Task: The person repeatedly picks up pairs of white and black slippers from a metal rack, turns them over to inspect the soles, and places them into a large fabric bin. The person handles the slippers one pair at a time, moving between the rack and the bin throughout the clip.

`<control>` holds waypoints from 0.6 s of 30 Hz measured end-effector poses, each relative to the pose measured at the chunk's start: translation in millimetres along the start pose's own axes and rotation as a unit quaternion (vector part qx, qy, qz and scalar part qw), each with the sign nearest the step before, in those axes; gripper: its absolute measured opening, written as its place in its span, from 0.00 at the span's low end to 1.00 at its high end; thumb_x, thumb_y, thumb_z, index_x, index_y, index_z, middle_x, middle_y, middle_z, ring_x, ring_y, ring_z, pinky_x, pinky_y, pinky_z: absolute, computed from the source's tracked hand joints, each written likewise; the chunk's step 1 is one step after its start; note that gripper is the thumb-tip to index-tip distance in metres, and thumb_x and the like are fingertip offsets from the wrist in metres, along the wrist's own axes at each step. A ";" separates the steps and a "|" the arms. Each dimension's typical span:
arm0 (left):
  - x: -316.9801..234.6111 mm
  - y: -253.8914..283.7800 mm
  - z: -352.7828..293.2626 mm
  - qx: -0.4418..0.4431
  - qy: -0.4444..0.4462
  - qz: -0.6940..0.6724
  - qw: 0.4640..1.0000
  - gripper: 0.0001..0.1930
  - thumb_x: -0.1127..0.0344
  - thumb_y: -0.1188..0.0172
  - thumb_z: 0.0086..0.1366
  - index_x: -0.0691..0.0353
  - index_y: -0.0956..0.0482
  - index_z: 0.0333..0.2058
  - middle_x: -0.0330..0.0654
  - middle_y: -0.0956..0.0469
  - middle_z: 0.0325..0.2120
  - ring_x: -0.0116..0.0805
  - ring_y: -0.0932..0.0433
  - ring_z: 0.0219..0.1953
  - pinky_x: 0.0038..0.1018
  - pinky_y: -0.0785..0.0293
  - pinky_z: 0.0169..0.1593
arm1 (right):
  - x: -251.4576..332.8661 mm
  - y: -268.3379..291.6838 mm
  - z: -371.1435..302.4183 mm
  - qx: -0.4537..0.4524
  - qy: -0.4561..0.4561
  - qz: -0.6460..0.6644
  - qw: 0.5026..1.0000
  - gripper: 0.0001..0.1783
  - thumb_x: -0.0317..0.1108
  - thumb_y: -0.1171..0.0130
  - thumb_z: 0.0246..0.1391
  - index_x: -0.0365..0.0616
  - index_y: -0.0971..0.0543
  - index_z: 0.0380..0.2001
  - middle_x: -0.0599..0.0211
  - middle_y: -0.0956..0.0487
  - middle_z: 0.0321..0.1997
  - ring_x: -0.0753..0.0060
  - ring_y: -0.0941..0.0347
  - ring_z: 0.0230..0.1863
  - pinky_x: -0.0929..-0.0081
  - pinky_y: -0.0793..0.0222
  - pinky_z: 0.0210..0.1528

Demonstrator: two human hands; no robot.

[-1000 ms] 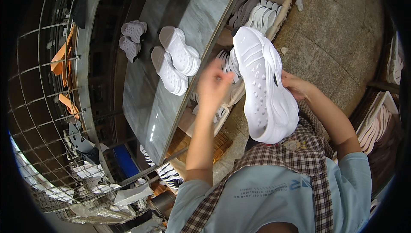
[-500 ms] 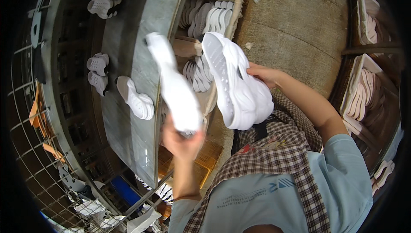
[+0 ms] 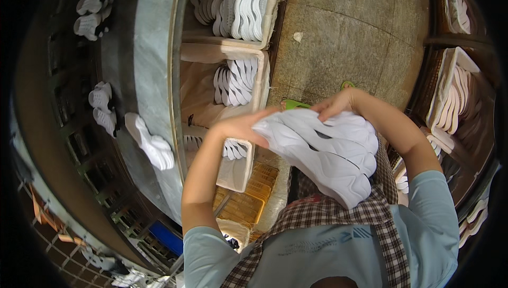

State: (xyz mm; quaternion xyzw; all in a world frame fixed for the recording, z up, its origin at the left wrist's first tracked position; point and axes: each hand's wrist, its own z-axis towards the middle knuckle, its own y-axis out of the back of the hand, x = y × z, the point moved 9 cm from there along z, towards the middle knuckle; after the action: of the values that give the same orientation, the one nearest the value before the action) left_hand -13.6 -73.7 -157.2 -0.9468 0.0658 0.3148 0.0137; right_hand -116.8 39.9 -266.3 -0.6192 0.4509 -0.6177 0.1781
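Note:
In front of my chest I hold a small nested stack of white shoe soles (image 3: 323,153), tilted with the wavy sidewalls turned up. My left hand (image 3: 246,126) closes on the left end of the stack, its fingers partly hidden. Over the far edge curls my right hand (image 3: 337,104), thumb and fingers gripping the soles. Another short stack of white soles (image 3: 153,142) lies on the grey metal bench (image 3: 153,39) to my left, near the bench's edge.
Lined bins (image 3: 264,71) of white soles stand beside the bench. Below them are yellow crates (image 3: 248,198). Soled pairs (image 3: 101,108) sit on a conveyor at the left. At the right are more bins (image 3: 436,97) of pale soles. A green slipper (image 3: 296,104) shows on the floor.
The soles from my left hand have joined those in my right, making one stack. Both hands now grip it, and it has turned sideways. The view has shifted right.

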 end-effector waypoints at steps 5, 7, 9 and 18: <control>92.2 -84.6 46.9 0.049 -0.015 -0.215 0.975 0.47 0.64 0.33 0.46 0.65 0.49 0.63 0.50 0.41 0.59 0.42 0.41 0.61 0.33 0.46 0.63 | -62.5 -1.3 21.3 0.047 -0.078 -0.043 0.995 0.43 0.62 0.53 0.56 0.37 0.42 0.62 0.59 0.39 0.64 0.68 0.46 0.64 0.70 0.55 0.66; 139.9 -113.0 38.3 0.019 0.007 -0.364 0.931 0.45 0.64 0.33 0.46 0.64 0.47 0.62 0.49 0.39 0.58 0.41 0.40 0.60 0.34 0.43 0.61 | -71.8 9.8 38.1 0.030 -0.121 -0.080 0.989 0.42 0.62 0.52 0.55 0.38 0.39 0.60 0.58 0.35 0.60 0.67 0.40 0.59 0.70 0.48 0.63; 177.5 -132.2 16.7 -0.021 -0.026 -0.512 0.858 0.43 0.64 0.33 0.46 0.65 0.45 0.61 0.48 0.37 0.56 0.40 0.38 0.59 0.35 0.40 0.60 | -47.6 59.8 54.0 -0.116 -0.074 -0.088 0.987 0.39 0.60 0.51 0.55 0.38 0.37 0.57 0.58 0.30 0.53 0.68 0.34 0.53 0.70 0.40 0.56; 443.7 -12.2 -134.1 -0.656 0.234 -0.483 0.531 0.36 0.61 0.36 0.56 0.65 0.44 0.60 0.44 0.33 0.53 0.42 0.32 0.52 0.38 0.27 0.47 | 64.5 159.9 98.3 -0.525 0.336 -0.327 0.710 0.19 0.40 0.41 0.49 0.42 0.26 0.43 0.62 0.26 0.44 0.66 0.31 0.48 0.66 0.35 0.51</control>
State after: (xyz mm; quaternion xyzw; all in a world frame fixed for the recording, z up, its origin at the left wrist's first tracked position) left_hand 419.6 -122.1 -315.3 -0.6171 -0.6256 -0.0184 -0.4769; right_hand -90.9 -128.1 -368.7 -0.4729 0.5023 -0.4686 -0.5519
